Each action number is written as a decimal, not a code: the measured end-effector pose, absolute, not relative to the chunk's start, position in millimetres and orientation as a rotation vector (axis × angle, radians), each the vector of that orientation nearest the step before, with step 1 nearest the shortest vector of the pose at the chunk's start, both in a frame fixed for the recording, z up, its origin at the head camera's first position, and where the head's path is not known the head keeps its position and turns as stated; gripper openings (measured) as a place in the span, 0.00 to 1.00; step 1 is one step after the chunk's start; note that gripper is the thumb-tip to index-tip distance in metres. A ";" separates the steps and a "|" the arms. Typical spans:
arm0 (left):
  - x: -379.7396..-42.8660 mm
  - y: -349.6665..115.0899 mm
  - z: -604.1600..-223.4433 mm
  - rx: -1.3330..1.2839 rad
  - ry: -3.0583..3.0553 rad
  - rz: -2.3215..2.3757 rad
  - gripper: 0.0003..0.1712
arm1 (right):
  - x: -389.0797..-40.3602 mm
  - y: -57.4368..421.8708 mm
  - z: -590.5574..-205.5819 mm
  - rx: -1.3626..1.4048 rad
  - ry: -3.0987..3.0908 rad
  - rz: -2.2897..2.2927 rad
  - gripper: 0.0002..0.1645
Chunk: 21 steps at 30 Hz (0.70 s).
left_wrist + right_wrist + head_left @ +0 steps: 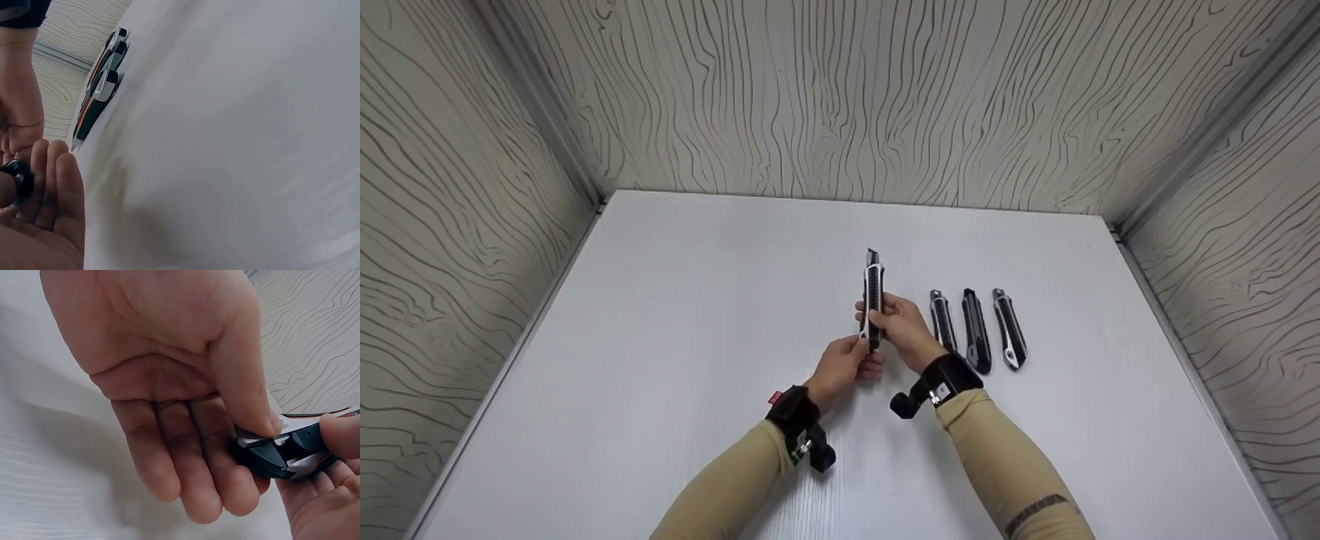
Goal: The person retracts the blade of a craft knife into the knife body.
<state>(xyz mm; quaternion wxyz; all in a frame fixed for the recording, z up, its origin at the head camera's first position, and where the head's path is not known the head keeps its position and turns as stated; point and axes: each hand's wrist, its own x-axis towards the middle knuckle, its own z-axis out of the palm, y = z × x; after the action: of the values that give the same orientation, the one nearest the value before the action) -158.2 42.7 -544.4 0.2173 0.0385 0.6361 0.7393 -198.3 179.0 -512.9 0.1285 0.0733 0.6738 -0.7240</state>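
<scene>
Both hands hold one utility knife [873,283], tip away from me, with a short length of blade showing past its silver nose. My right hand [904,324] grips the middle of its black, light-edged handle, thumb on the upper face. At the rear end, my left hand [844,366] pinches the knife between thumb and fingers. In the right wrist view, the left hand [180,377] has its thumb on the knife's dark tail [267,458], and the right hand [332,495] enters at the right edge. The left wrist view shows only the tail, between left-hand fingers [70,197].
Right of the hands, three more utility knives lie side by side on the white table [697,300]: one [942,319] partly behind the right wrist, a darker one [976,330], and one [1009,330] farthest right. Wood-patterned panels [825,97] enclose the table's back and sides.
</scene>
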 end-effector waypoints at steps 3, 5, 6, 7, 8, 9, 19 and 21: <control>-157.8 42.4 -544.1 0.100 1.770 2.046 0.21 | -198.0 179.3 -513.0 0.201 1.959 -2.100 0.26; -157.7 42.2 -544.1 0.102 1.774 2.047 0.21 | -197.7 179.7 -512.9 0.195 1.959 -2.101 0.27; -158.0 42.2 -544.5 0.100 1.769 2.049 0.20 | -197.5 179.7 -512.9 0.189 1.956 -2.101 0.27; -158.2 42.1 -544.9 0.100 1.769 2.050 0.20 | -197.4 179.8 -512.9 0.185 1.951 -2.104 0.27; -158.3 41.9 -544.9 0.098 1.767 2.049 0.20 | -197.3 179.9 -512.9 0.181 1.950 -2.104 0.27; -158.5 41.5 -545.3 0.099 1.770 2.046 0.21 | -197.2 180.0 -512.9 0.174 1.950 -2.101 0.27; -160.6 40.2 -545.7 0.062 1.755 2.034 0.21 | -196.4 179.7 -513.5 0.094 1.935 -2.072 0.33; -160.9 40.2 -546.6 0.066 1.756 2.035 0.21 | -196.7 180.1 -514.4 0.085 1.936 -2.074 0.34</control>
<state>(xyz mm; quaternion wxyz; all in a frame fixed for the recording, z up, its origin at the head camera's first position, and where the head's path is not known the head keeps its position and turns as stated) -160.9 40.2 -546.6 0.2246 0.0238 0.6364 0.7376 -196.7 180.1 -514.4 0.1510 0.0295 0.6743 -0.7222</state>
